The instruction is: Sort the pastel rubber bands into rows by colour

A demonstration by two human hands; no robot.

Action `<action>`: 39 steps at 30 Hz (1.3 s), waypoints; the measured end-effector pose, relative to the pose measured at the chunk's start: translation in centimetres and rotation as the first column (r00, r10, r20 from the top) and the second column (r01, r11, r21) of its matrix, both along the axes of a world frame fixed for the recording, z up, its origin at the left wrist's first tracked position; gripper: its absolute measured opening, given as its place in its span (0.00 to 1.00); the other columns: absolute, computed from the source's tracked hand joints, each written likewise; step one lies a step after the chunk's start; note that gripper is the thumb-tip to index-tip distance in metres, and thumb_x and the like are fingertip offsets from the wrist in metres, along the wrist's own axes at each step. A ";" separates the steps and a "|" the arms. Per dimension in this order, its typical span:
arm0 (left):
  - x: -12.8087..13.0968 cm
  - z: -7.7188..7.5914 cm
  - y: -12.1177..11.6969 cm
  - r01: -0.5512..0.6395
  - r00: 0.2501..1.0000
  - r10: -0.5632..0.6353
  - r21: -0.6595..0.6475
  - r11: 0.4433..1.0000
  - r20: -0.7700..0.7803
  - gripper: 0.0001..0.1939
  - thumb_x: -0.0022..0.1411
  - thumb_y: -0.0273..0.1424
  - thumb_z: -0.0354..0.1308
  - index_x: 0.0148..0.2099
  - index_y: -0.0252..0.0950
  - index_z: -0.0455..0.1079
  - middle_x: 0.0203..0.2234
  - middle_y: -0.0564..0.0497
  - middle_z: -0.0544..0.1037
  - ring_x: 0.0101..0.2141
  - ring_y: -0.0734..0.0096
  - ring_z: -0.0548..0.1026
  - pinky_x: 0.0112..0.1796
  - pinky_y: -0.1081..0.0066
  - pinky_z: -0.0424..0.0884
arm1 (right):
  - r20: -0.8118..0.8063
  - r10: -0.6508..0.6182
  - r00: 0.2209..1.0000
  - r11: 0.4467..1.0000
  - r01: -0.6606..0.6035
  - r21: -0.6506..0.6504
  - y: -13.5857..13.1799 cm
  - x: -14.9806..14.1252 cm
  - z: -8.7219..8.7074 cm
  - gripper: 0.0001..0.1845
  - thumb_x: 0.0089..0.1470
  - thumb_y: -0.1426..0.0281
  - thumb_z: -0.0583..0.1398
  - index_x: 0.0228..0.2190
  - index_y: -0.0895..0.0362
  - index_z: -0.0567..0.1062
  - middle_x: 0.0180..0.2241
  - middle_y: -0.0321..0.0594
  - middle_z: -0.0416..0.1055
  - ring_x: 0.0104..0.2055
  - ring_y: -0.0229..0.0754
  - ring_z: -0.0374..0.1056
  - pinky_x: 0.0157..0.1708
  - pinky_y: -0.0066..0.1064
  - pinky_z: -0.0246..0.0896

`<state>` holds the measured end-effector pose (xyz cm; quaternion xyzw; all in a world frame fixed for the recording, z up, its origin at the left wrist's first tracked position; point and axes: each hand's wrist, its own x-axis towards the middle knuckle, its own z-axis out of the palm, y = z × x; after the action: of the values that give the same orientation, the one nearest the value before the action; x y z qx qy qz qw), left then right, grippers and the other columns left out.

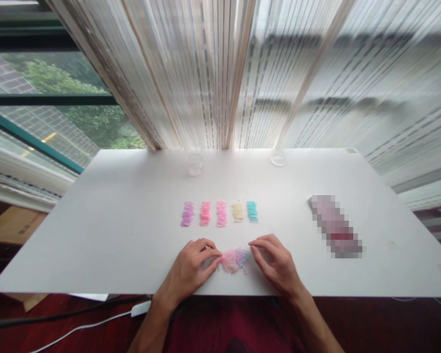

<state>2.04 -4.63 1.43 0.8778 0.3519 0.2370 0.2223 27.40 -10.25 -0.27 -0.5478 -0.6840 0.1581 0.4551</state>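
Observation:
A loose pile of thin pastel pieces that look like small elastic bands (234, 261) lies near the table's front edge. At its left side, my left hand (194, 264) has thumb and forefinger closed on the pile's pink edge; the exact piece between them is too small to make out. My right hand (275, 261) hovers by the pile's right side, its thumb and forefinger slightly apart with nothing visible between them. Beyond the pile, similar pieces form a row of neat columns: purple (187, 214), two pinks (205, 214) (221, 214), pale yellow (237, 212) and turquoise (252, 212).
A clear round container (196, 165) and a clear shallow lid-like disc (278, 160) stand at the white table's (95, 220) back. To the right lies a pixelated oblong object (335, 227). Curtains (191, 73) hang behind the table; a white cable (84, 327) runs below its front edge.

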 end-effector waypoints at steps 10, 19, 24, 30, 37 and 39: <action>0.2 -0.1 0.1 0.040 0.992 -0.027 -0.108 0.993 0.125 0.06 0.71 0.28 0.57 0.45 0.38 0.76 0.37 0.49 0.81 0.38 0.67 0.78 0.41 0.68 0.73 | 0.002 0.001 1.000 1.000 -0.001 0.009 0.0 -0.1 0.1 0.07 0.65 0.74 0.59 0.40 0.53 0.78 0.35 0.42 0.75 0.38 0.44 0.73 0.37 0.36 0.73; 1.5 0.5 0.1 0.072 0.984 -0.049 -0.131 0.989 0.173 0.07 0.73 0.31 0.57 0.45 0.38 0.76 0.35 0.50 0.82 0.33 0.69 0.77 0.37 0.70 0.71 | 0.014 0.161 0.987 0.987 -0.161 0.015 -0.5 -1.7 1.3 0.08 0.63 0.71 0.63 0.45 0.54 0.76 0.37 0.42 0.76 0.39 0.45 0.71 0.38 0.37 0.72; 1.8 0.6 0.0 0.080 0.981 -0.051 -0.149 0.986 0.188 0.07 0.73 0.31 0.57 0.44 0.37 0.76 0.34 0.50 0.82 0.32 0.70 0.76 0.36 0.72 0.71 | 0.018 0.176 0.984 0.984 -0.177 0.012 -0.2 -2.2 1.3 0.04 0.65 0.73 0.61 0.39 0.54 0.77 0.32 0.39 0.76 0.35 0.43 0.69 0.35 0.35 0.68; 1.0 0.0 0.0 0.025 0.990 -0.001 -0.168 0.985 0.143 0.06 0.72 0.31 0.58 0.46 0.39 0.76 0.34 0.52 0.81 0.29 0.72 0.74 0.34 0.72 0.70 | -0.081 0.115 0.990 0.993 -0.116 -0.002 -0.1 -1.6 0.7 0.05 0.64 0.75 0.62 0.39 0.54 0.77 0.33 0.40 0.76 0.36 0.42 0.72 0.35 0.33 0.69; 1.0 -0.1 -0.1 0.052 0.988 -0.026 -0.170 0.984 0.152 0.04 0.70 0.29 0.60 0.45 0.39 0.76 0.37 0.51 0.81 0.35 0.71 0.77 0.35 0.74 0.71 | -0.126 0.088 0.988 0.996 -0.091 -0.017 -0.2 -1.7 0.2 0.05 0.63 0.75 0.63 0.40 0.54 0.78 0.33 0.39 0.76 0.35 0.41 0.72 0.35 0.31 0.70; 1.2 0.0 -0.2 0.038 0.986 -0.011 -0.158 0.987 0.168 0.05 0.70 0.30 0.61 0.47 0.39 0.76 0.37 0.51 0.81 0.33 0.72 0.76 0.33 0.74 0.71 | -0.129 0.094 0.987 0.995 -0.097 -0.011 -0.2 -1.9 0.2 0.05 0.63 0.75 0.63 0.40 0.54 0.79 0.33 0.39 0.76 0.35 0.41 0.72 0.36 0.31 0.71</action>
<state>3.25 -4.79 1.41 0.8383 0.3394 0.2777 0.3239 25.48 -10.43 -0.05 -0.5070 -0.6774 0.2205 0.4852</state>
